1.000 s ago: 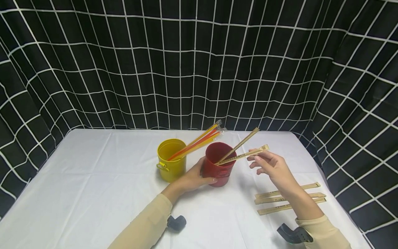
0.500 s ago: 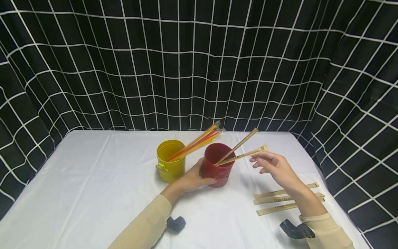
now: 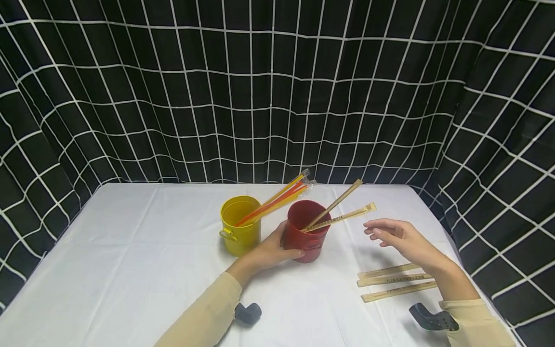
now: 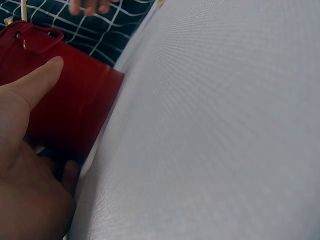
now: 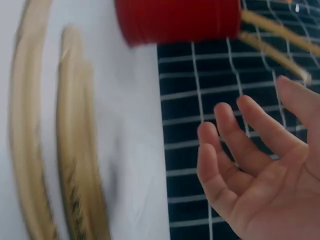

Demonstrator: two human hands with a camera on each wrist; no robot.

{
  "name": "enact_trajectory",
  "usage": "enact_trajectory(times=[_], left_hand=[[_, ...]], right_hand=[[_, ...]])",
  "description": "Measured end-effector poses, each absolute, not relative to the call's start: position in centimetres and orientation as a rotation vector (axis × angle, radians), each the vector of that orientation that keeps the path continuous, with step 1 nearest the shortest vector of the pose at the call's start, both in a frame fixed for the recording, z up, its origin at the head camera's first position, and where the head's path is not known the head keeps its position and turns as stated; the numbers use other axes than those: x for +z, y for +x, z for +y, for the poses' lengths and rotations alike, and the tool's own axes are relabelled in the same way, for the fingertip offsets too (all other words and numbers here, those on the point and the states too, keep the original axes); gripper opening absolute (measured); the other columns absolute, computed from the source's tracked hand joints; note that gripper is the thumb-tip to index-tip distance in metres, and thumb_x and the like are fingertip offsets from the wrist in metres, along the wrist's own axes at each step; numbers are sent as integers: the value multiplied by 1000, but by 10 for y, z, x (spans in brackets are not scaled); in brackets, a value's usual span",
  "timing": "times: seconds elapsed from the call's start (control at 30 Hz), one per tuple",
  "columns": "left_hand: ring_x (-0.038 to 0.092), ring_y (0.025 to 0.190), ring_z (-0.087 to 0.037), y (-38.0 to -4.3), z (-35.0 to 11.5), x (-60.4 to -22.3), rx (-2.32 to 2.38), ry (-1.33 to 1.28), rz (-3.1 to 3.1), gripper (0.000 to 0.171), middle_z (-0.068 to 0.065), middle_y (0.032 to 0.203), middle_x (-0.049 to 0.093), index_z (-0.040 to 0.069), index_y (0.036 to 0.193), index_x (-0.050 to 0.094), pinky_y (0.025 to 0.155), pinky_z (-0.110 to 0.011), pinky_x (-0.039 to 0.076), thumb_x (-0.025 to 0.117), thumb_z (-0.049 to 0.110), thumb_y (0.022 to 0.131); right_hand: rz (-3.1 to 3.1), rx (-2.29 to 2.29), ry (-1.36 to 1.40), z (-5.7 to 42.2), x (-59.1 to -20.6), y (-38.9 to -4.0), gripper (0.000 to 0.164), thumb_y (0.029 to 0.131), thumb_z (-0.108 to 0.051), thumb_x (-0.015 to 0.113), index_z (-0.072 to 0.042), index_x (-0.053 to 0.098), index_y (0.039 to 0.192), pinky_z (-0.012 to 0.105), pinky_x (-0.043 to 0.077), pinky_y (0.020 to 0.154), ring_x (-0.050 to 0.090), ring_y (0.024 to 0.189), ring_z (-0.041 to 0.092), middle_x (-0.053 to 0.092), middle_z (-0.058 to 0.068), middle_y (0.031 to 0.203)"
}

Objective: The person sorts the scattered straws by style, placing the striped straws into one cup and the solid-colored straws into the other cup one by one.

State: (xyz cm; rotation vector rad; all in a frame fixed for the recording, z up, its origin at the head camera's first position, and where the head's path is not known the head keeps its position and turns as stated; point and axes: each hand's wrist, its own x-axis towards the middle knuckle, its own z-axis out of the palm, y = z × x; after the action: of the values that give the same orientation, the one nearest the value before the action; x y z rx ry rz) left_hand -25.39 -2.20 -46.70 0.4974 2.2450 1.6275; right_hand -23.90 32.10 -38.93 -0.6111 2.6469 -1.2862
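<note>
My left hand [image 3: 270, 250] grips the red metal bucket [image 3: 306, 246] low on its side; the left wrist view shows my thumb [image 4: 42, 82] laid along the wall below the small handle. Two slim paper-wrapped sticks [image 3: 353, 213] lean out of this bucket over its right rim. To the right, my right hand [image 3: 403, 238] hovers with nothing in it, fingers loosely bent and apart from the sticks. Below it, several more wrapped sticks [image 3: 396, 291] with dark printing lie side by side on the white cloth, partly covered by my forearm.
Just left of the red bucket stands a yellow bucket [image 3: 243, 241] with a handle on its front. Orange and yellow straws [image 3: 277, 201] in clear wrap lean from it toward the upper right. A black curtain with white grid lines [image 3: 277, 96] rises behind the table [image 3: 130, 270].
My right hand has let go of the upper end of a wrapped stick, now leaning in the red bucket, and has drawn back to the right. My left hand keeps its grip.
</note>
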Motion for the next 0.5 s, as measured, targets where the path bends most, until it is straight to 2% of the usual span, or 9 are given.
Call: enact_trajectory(times=[0.03,0.07,0.23,0.37,0.5], left_hand=[[28,156,-24,-254,-22,-466,1627,495,2248,92,-3,166,32,20,162,20,127,-50,28,75,30,90],[29,156,-23,-254,-21,-467,1621,488,2252,92,-2,166,32,21,162,20,127,-50,28,75,30,90],[29,155,-24,-254,-20,-468,1612,477,2263,92,-2,166,33,21,162,21,126,-51,28,76,33,89],[30,155,-24,-256,-21,-468,1610,474,2279,92,-2,166,33,22,161,22,126,-52,29,77,34,88],[29,155,-24,-257,-21,-470,1602,479,2281,93,-2,166,32,22,161,21,126,-52,28,77,35,88]], right_hand=[[2655,-1257,-602,326,-391,-239,37,105,-19,53,3,58,135,20,57,85,63,104,-10,66,25,130],[2670,-1213,-593,331,-391,-238,38,105,-19,54,3,59,135,20,56,86,65,107,-5,65,26,131],[2688,-1028,-624,355,-398,-236,35,100,-17,63,2,64,129,17,53,88,66,111,4,68,22,130],[2642,-966,-697,369,-409,-240,34,94,-14,70,2,68,124,22,56,89,67,109,5,71,21,124],[2606,-901,-689,375,-419,-245,36,89,-17,74,0,70,120,25,56,92,71,110,18,74,18,119]])
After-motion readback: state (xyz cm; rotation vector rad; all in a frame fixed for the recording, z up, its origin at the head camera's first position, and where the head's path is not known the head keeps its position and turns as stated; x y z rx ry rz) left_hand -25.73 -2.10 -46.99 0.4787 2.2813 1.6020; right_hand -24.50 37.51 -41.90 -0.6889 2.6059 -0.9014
